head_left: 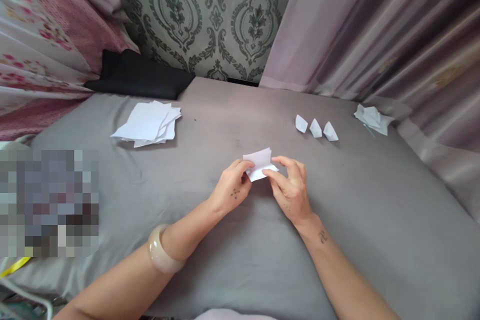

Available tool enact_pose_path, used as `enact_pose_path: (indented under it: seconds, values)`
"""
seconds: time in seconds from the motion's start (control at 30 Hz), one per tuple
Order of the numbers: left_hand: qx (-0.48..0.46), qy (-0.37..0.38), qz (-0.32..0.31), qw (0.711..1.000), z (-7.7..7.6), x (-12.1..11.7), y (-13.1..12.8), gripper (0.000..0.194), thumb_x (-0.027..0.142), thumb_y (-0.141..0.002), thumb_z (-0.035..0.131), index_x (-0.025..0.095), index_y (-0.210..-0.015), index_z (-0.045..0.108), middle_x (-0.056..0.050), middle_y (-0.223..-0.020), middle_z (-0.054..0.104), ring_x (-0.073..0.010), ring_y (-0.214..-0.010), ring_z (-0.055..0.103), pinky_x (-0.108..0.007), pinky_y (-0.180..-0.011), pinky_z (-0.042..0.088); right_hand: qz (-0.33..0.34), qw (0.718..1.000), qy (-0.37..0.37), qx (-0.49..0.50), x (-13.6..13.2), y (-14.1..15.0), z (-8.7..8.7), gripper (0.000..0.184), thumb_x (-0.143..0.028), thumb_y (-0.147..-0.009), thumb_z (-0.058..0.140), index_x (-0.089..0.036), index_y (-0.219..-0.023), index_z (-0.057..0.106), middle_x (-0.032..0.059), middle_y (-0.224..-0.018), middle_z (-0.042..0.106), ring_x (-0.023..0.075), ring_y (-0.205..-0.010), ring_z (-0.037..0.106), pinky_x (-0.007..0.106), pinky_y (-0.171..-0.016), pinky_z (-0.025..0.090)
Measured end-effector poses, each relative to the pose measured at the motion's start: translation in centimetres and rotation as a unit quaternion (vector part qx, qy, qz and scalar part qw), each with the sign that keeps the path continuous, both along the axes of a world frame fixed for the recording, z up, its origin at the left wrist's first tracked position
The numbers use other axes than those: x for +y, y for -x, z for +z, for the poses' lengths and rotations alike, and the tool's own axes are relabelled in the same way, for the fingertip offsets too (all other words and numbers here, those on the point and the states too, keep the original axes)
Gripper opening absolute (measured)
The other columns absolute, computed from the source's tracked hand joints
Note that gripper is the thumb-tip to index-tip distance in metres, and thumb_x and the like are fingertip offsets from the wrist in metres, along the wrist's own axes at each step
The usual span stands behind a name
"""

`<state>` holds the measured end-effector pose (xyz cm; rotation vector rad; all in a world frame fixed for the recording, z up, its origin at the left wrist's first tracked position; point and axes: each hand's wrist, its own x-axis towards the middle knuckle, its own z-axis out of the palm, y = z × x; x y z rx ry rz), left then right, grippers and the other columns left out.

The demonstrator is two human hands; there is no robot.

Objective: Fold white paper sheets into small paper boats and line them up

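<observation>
Between my two hands is a small piece of white paper [258, 165], creased across the middle so that its back part stands up and its front part lies lower. My left hand [233, 184] pinches its left edge with thumb and fingers. At the right edge, my right hand [292, 187] grips the paper with the thumb on the front part and the index finger behind. Three small folded paper shapes [315, 128] stand in a row beyond my right hand. Farther left lies a loose stack of white paper sheets [150, 122].
A grey sheet [210, 260] covers the surface. White paper pieces [373, 117] lie in a heap at the far right. Black folded cloth [142, 75] rests at the back left. Curtains [375, 25] hang along the right side, and patterned wallpaper [213, 15] is behind.
</observation>
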<state>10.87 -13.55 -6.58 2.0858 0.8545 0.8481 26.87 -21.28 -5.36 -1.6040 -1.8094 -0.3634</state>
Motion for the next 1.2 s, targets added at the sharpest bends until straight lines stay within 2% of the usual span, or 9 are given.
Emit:
enact_pose_path:
  seconds: [0.13, 0.23, 0.4, 0.57, 0.63, 0.7, 0.8, 1.03, 1.2]
  values:
    - [0.018, -0.031, 0.008, 0.999, 0.0, 0.2, 0.0, 0.04, 0.003, -0.075, 0.044, 0.017, -0.111, 0.054, -0.01, -0.11, 0.06, -0.0179, -0.09, 0.06, -0.031, -0.079, 0.049, -0.002, 0.999, 0.007, -0.047, 0.1, -0.1, 0.0, 0.024, -0.006, -0.084, 0.058, -0.025, -0.094, 0.069, 0.0061, -0.112, 0.063, 0.0232, -0.103, 0.051, 0.039, -0.086, 0.041]
    - [0.061, -0.081, 0.014, 0.995, -0.4, 0.2, 0.2, 0.047, 0.001, -0.071, 0.043, 0.017, -0.115, 0.052, -0.011, -0.116, 0.059, -0.024, -0.109, 0.052, -0.039, -0.09, 0.044, 0.02, 0.997, 0.033, -0.069, 0.2, -0.2, 0.0, 0.021, -0.009, -0.086, 0.056, -0.023, -0.095, 0.068, 0.0043, -0.109, 0.067, 0.0221, -0.101, 0.054, 0.039, -0.087, 0.041]
    - [0.137, -0.114, 0.024, 0.984, -1.2, 0.2, 0.7, 0.046, 0.002, -0.072, 0.042, 0.017, -0.114, 0.053, -0.011, -0.117, 0.059, -0.029, -0.115, 0.044, -0.047, -0.093, 0.04, 0.089, 0.99, 0.096, -0.05, 0.0, -0.6, -0.8, 0.021, -0.009, -0.091, 0.048, -0.018, -0.097, 0.065, 0.0067, -0.116, 0.066, 0.0213, -0.112, 0.054, 0.038, -0.092, 0.042]
    - [0.19, -0.19, 0.046, 0.962, -0.3, 0.0, 1.3, 0.036, 0.005, -0.074, 0.047, 0.018, -0.106, 0.056, -0.016, -0.141, 0.034, -0.0376, -0.131, 0.026, -0.056, -0.097, 0.033, 0.081, 0.984, 0.162, -0.002, -0.4, -0.4, -1.1, 0.029, -0.006, -0.09, 0.042, -0.019, -0.105, 0.063, 0.007, -0.117, 0.066, 0.0206, -0.108, 0.059, 0.039, -0.093, 0.045]
    - [0.201, -0.218, 0.017, 0.955, 0.3, 0.1, 1.5, 0.032, 0.004, -0.074, 0.047, 0.017, -0.102, 0.057, -0.016, -0.144, 0.03, -0.0384, -0.134, 0.022, -0.057, -0.1, 0.03, 0.064, 0.981, 0.181, -0.011, -0.6, 0.0, -0.6, 0.032, -0.007, -0.089, 0.042, -0.02, -0.111, 0.062, 0.0066, -0.117, 0.066, 0.0212, -0.104, 0.059, 0.041, -0.095, 0.044]
    - [0.205, -0.223, -0.042, 0.952, 0.7, 0.2, 1.5, 0.031, 0.004, -0.076, 0.045, 0.017, -0.101, 0.058, -0.015, -0.135, 0.042, -0.0337, -0.128, 0.033, -0.052, -0.1, 0.034, 0.057, 0.978, 0.196, -0.033, -0.6, 0.3, 0.0, 0.034, -0.009, -0.089, 0.043, -0.02, -0.117, 0.06, 0.0073, -0.117, 0.065, 0.0222, -0.101, 0.059, 0.042, -0.094, 0.044]
    - [0.212, -0.192, -0.096, 0.953, 0.9, 0.3, 1.3, 0.032, 0.004, -0.077, 0.042, 0.017, -0.102, 0.058, -0.012, -0.11, 0.058, -0.0257, -0.103, 0.051, -0.042, -0.09, 0.043, 0.066, 0.975, 0.202, -0.069, -0.5, 0.4, 0.4, 0.037, -0.007, -0.089, 0.042, -0.022, -0.117, 0.061, 0.0078, -0.115, 0.065, 0.0219, -0.098, 0.059, 0.042, -0.092, 0.044]
    - [0.191, -0.179, -0.06, 0.963, 0.6, -0.8, 0.8, 0.022, 0.008, -0.084, 0.043, 0.016, -0.094, 0.061, -0.01, -0.096, 0.059, -0.0225, -0.087, 0.053, -0.037, -0.081, 0.048, 0.087, 0.972, 0.198, -0.091, -0.6, -1.4, 0.2, 0.033, -0.009, -0.091, 0.041, -0.021, -0.114, 0.062, 0.0071, -0.116, 0.065, 0.0215, -0.105, 0.057, 0.043, -0.098, 0.039]
    - [0.174, -0.162, -0.026, 0.971, 0.4, -1.6, 0.6, 0.018, 0.014, -0.091, 0.043, 0.017, -0.088, 0.061, -0.009, -0.095, 0.061, -0.0221, -0.088, 0.054, -0.036, -0.08, 0.048, 0.062, 0.969, 0.238, -0.007, -1.0, -1.5, 0.2, 0.028, -0.02, -0.093, 0.047, -0.022, -0.118, 0.06, 0.0061, -0.118, 0.063, 0.0218, -0.106, 0.055, 0.039, -0.089, 0.045]
